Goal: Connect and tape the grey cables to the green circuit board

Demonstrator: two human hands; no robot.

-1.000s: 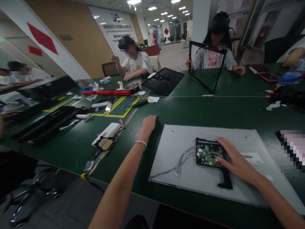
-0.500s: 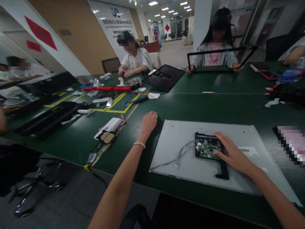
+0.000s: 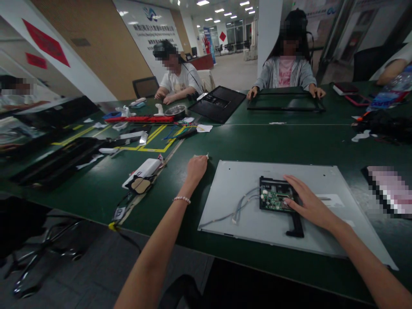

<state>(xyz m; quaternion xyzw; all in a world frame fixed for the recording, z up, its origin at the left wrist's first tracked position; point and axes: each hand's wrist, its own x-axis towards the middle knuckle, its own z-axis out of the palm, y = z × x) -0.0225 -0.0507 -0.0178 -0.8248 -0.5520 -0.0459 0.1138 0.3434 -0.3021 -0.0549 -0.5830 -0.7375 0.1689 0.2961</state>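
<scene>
Now the far frame [image 3: 285, 108] is sitting lower, but near work seems unchanged: the spread right hand [image 3: 310, 207] is touching the green board [image 3: 273, 200], the left hand [image 3: 196, 168] pinching a white scrap [image 3: 207, 156].

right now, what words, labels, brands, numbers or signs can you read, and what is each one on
"Big Data Technology", on the white wall sign; its other lines are too blurred.
White paper label on the flat grey metal panel: too small to read.
White tag on the black cable: perhaps "B", blurred.
Blue label on the clear plastic bottle: blurred.
Pink shirt: lettering blurred.
</scene>
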